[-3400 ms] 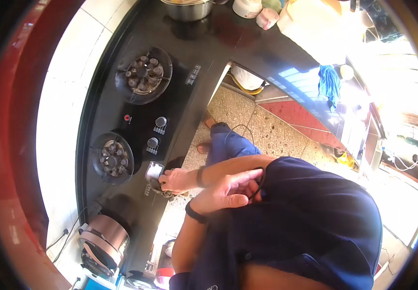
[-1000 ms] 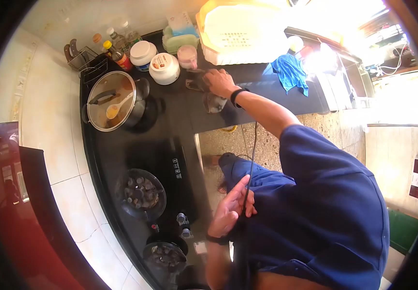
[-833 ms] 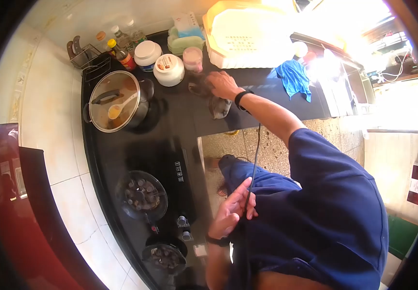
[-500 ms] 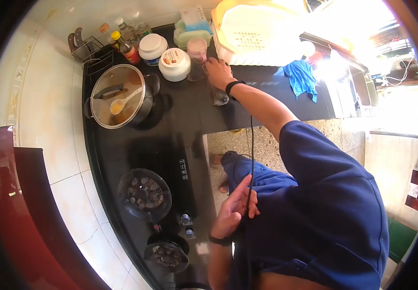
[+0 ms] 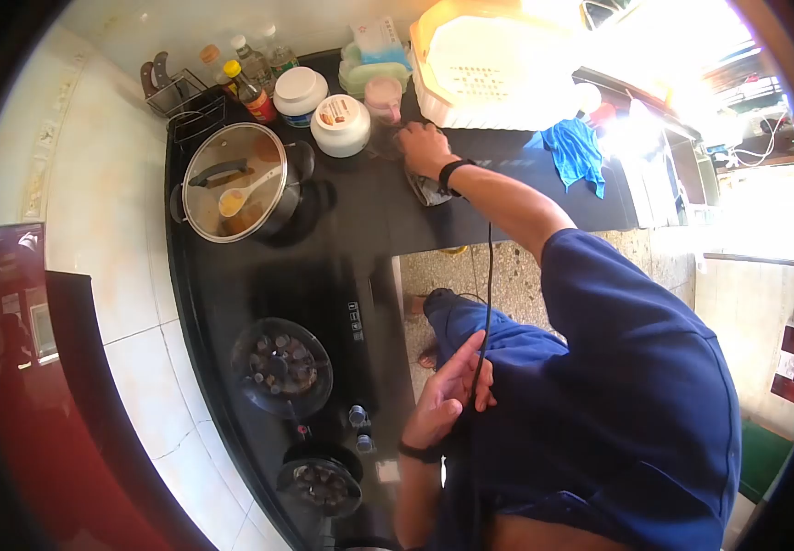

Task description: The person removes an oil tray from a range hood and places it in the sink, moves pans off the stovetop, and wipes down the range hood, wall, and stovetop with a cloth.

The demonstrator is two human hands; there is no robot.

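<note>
My right hand (image 5: pixel 426 147), with a black band at the wrist, reaches across the dark counter. Its fingers are bent down beside a pink-topped clear container (image 5: pixel 382 96); the fingertips are partly hidden, and what they grip cannot be made out. Under the wrist lies a crumpled, greyish see-through packet (image 5: pixel 429 191). My left hand (image 5: pixel 447 390) is held in front of the blue shirt, index finger stretched out and the other fingers loosely bent. A thin black cable (image 5: pixel 490 275) hangs across its fingers, apparently not gripped.
Two white lidded jars (image 5: pixel 340 126) stand left of the right hand, with bottles (image 5: pixel 251 95) behind. A glass-lidded pot (image 5: pixel 235 182) holds a ladle. A yellow basket (image 5: pixel 493 78) and a blue cloth (image 5: pixel 576 156) lie beyond. A two-burner gas hob (image 5: pixel 282 367) is nearer my left hand.
My right hand has drawn back slightly from the pink top, its fingers now lower beside the container. The view has shifted a little. My left hand keeps its pose.
</note>
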